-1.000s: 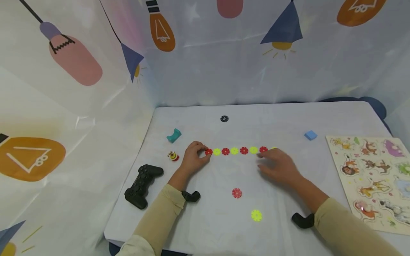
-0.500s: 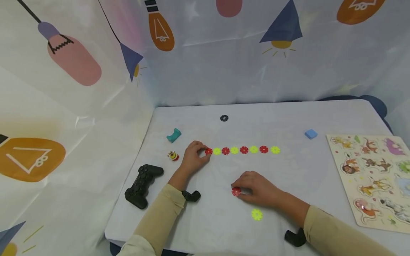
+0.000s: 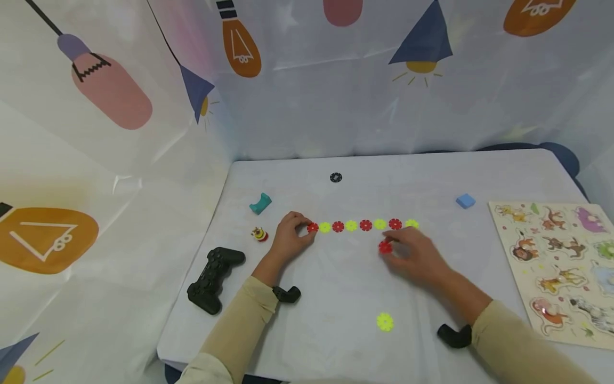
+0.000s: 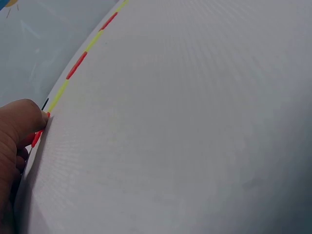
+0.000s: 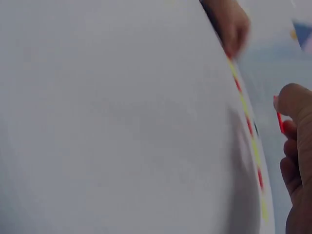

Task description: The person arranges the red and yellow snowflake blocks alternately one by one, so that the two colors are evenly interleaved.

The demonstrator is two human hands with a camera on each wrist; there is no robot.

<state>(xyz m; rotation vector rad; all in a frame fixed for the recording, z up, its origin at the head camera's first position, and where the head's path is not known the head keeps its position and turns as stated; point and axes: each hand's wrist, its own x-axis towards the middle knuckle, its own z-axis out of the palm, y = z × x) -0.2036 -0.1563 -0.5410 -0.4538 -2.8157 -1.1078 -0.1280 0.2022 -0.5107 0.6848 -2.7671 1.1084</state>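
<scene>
A row of alternating red and yellow poker chips [image 3: 365, 225] lies across the middle of the table. With thumb and fingers, my left hand [image 3: 290, 234] pinches the red chip at the row's left end; in the left wrist view my thumb [image 4: 22, 119] covers part of it. My right hand [image 3: 419, 253] holds another red poker chip [image 3: 385, 247] just in front of the row's right part, and this chip [image 5: 279, 116] appears raised above the table in the right wrist view. One loose yellow poker chip [image 3: 385, 321] lies nearer the front edge.
Left of the row are a black game controller [image 3: 213, 280], a small toy figure [image 3: 259, 233] and a teal block [image 3: 260, 204]. A black chip [image 3: 336, 177] lies behind it. At the right are a blue block [image 3: 465, 201] and an animal puzzle board [image 3: 556, 266].
My right hand went from the row to the loose red chip in front, picked it up and carried it back toward the row's right end. My left hand has stayed in place.
</scene>
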